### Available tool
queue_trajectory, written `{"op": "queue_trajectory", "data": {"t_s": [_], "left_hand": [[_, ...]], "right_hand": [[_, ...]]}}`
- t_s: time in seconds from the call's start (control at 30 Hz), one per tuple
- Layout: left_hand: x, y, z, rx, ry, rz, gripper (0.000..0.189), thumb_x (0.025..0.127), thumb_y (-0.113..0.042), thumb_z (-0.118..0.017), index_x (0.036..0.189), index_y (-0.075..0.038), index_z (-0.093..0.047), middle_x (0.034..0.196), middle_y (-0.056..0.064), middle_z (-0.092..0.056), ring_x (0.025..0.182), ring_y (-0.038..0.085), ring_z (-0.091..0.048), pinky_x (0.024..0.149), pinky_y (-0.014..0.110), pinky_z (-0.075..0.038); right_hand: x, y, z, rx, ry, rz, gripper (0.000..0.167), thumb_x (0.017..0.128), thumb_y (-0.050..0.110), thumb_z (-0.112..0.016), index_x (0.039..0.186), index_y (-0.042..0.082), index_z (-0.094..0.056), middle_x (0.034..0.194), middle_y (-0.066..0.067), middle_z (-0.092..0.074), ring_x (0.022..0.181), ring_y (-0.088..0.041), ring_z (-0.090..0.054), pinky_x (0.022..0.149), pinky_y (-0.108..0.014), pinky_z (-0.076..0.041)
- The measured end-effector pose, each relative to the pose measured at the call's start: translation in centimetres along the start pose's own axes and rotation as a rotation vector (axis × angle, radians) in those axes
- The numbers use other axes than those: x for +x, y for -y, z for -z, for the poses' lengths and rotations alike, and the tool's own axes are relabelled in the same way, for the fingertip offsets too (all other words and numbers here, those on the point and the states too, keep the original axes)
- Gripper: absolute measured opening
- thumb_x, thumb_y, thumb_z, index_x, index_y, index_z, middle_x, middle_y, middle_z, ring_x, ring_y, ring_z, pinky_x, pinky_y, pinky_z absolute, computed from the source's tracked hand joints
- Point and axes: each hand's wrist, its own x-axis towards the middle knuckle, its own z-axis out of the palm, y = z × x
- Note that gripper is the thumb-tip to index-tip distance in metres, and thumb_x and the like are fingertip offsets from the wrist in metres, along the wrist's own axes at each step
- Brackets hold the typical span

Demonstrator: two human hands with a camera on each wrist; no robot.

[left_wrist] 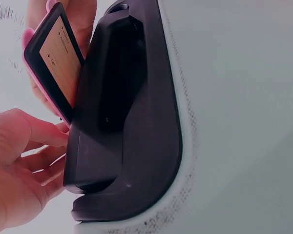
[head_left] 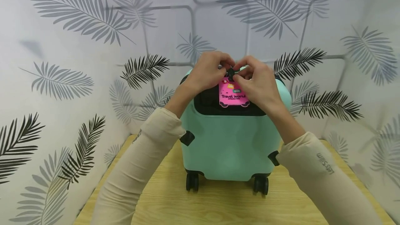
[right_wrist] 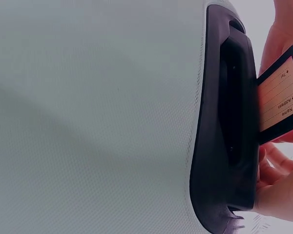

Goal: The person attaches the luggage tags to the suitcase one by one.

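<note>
A mint-green suitcase (head_left: 231,145) stands upright, its black top handle housing (head_left: 206,103) facing me. At the handle hangs a pink luggage tag (head_left: 232,97) printed "Travel world", with a black strap (head_left: 231,74) at its upper end. My left hand (head_left: 208,70) pinches the strap from the left, while my right hand (head_left: 260,84) grips it from the right, thumb just above the tag. Both wrist views show the back of the tag (left_wrist: 58,58), a card with name, address and tel lines. Fingertips are partly hidden behind the handle there.
The suitcase rests on a wood-grain table (head_left: 218,207) on black wheels (head_left: 260,184). Close behind and to both sides hangs a pale leaf-patterned backdrop (head_left: 81,55). Black corner pieces (head_left: 187,138) stick out low on the suitcase's sides, near my sleeves.
</note>
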Motion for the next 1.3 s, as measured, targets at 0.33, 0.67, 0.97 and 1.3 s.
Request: {"op": "queue_trajectory", "data": {"t_s": [0.33, 0.67, 0.97, 1.3], "left_hand": [[-0.1, -0.1, 0.2, 0.021, -0.002, 0.004, 0.032, 0.097, 0.003, -0.052, 0.108, -0.006, -0.081, 0.108, 0.007, -0.076, 0.100, 0.019, -0.064, 0.086, 0.028, -0.049], [-0.1, -0.5, 0.5, 0.025, -0.037, -0.002, 0.034, 0.096, 0.005, -0.050, 0.103, -0.005, -0.082, 0.103, 0.007, -0.078, 0.096, 0.020, -0.065, 0.080, 0.027, -0.049], [-0.3, -1.0, 0.4, 0.015, -0.031, 0.060, 0.034, 0.097, 0.003, -0.051, 0.102, -0.010, -0.081, 0.097, 0.006, -0.073, 0.090, 0.019, -0.057, 0.075, 0.025, -0.042], [-0.7, -1.2, 0.1, -0.034, -0.031, 0.089, 0.030, 0.096, 0.000, -0.054, 0.100, -0.011, -0.081, 0.087, 0.004, -0.071, 0.082, 0.016, -0.056, 0.069, 0.024, -0.040]], "right_hand": [[0.0, 0.0, -0.2, -0.029, 0.005, -0.038, 0.012, 0.094, 0.006, -0.070, 0.105, 0.005, -0.075, 0.091, -0.013, -0.077, 0.080, -0.024, -0.070, 0.064, -0.022, -0.047], [0.7, 0.5, 0.1, -0.048, -0.010, -0.036, 0.013, 0.094, 0.007, -0.067, 0.099, 0.002, -0.078, 0.090, -0.014, -0.077, 0.080, -0.023, -0.068, 0.064, -0.022, -0.046], [0.9, 0.6, 0.2, -0.077, 0.006, -0.073, 0.011, 0.094, 0.009, -0.069, 0.102, 0.003, -0.074, 0.094, -0.016, -0.077, 0.086, -0.027, -0.072, 0.072, -0.031, -0.050], [0.9, 0.6, -0.1, -0.054, -0.024, -0.104, 0.016, 0.093, 0.007, -0.066, 0.108, 0.006, -0.060, 0.093, -0.017, -0.078, 0.080, -0.026, -0.073, 0.064, -0.024, -0.047]]}}
